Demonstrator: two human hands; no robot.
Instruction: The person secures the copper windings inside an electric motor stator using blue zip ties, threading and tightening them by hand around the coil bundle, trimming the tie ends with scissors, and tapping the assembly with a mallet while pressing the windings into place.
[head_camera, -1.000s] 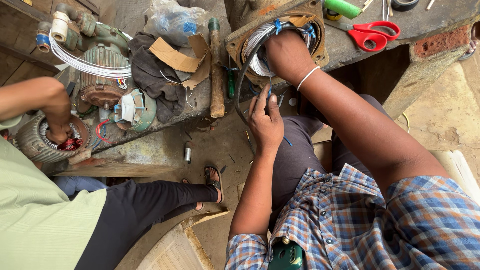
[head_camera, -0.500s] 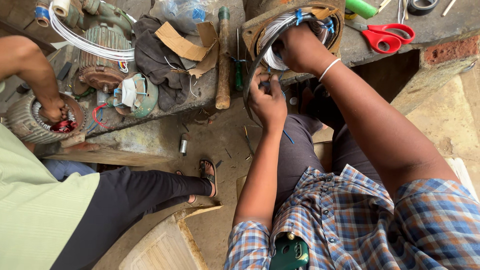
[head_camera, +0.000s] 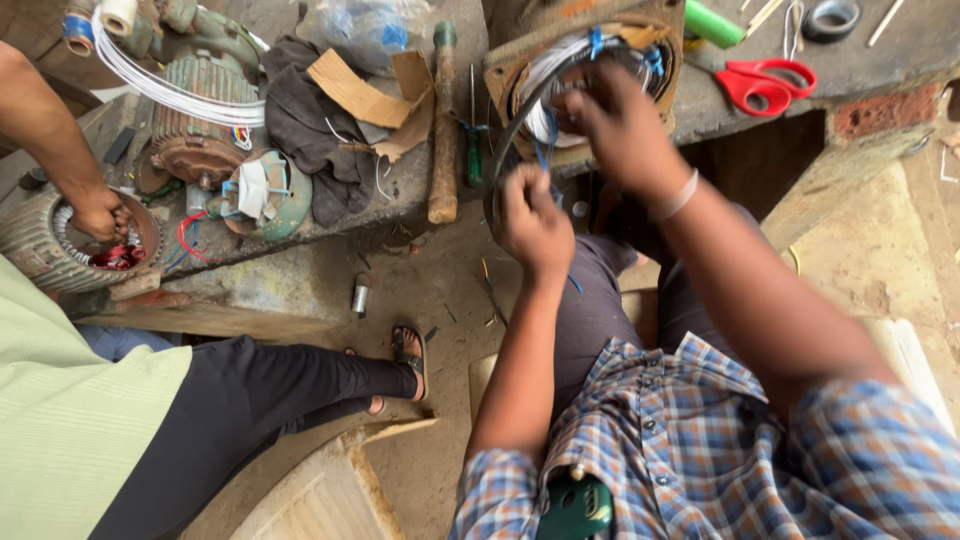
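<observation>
A: Which step is this?

B: Seemingly dressing the windings. The left hand (head_camera: 532, 215) is fisted around a dark sleeve (head_camera: 510, 130) just below the stator (head_camera: 585, 70); the right hand (head_camera: 615, 120) pinches white coil wire (head_camera: 548, 95) at its bore.

A: What's nearby?

B: Scissors (head_camera: 765, 85) right of the stator, hammer (head_camera: 443, 120) left; a co-worker's hand (head_camera: 100, 212) far left.
</observation>
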